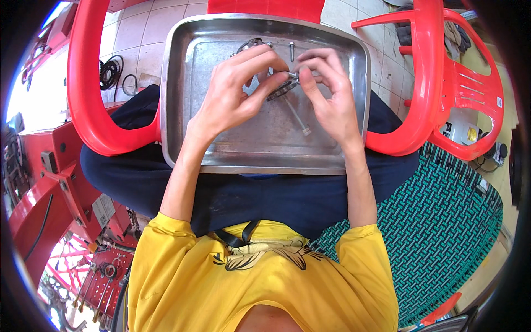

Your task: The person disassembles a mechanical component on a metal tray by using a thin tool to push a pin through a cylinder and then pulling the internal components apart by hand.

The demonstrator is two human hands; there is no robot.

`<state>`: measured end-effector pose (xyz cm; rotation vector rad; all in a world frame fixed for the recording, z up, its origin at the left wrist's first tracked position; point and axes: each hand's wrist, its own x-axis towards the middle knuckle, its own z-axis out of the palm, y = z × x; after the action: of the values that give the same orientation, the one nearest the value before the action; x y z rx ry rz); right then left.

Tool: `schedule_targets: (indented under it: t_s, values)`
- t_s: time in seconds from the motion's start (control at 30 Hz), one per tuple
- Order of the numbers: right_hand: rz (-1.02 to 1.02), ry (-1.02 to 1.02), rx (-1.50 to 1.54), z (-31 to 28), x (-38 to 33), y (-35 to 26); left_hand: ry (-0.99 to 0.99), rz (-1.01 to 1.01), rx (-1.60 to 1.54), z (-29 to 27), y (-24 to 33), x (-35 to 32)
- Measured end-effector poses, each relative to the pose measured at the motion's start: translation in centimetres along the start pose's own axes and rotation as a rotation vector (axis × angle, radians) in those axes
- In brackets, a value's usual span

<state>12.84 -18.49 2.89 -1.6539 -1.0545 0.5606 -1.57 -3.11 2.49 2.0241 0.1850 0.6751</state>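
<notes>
Over the metal tray (pixel 265 167), my left hand (pixel 240 83) pinches a small silver bolt (pixel 291 75) between thumb and forefinger. My right hand (pixel 331 91) meets it from the other side, thumb at the bolt's end and the other fingers curled. Just below the fingertips is a dark round metal part (pixel 282 90); whether it hangs or rests on the tray is hidden. A long bolt (pixel 298 118) slants across the tray floor beneath my hands. Farther back stands or lies a short bolt (pixel 291 51). Partly behind my left hand sits another metal part (pixel 251 44).
The tray rests across my lap, between red plastic chair arms (pixel 88 72). A second red chair (pixel 470 88) is at the right, above a green woven mat (pixel 426 232). Black cables (pixel 112 73) lie on the tiles at the left, near red metal equipment (pixel 52 160) and hanging tools (pixel 105 282).
</notes>
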Motion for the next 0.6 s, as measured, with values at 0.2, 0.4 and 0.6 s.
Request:
schedule_targets:
  t_s: [0.2,0.4,0.6]
  values:
    - [-0.006,0.060,0.185,0.6,0.1,-1.2,0.021,0.024,-0.014,-0.1,-0.3,-0.2]
    - [-0.048,-0.089,-0.010,-0.5,0.1,0.5,0.007,0.044,-0.012,-0.1,0.0,-0.1]
    - [-0.004,0.120,0.214,1.0,0.1,-1.5,0.029,0.046,0.000,-0.1,-0.2,-0.2]
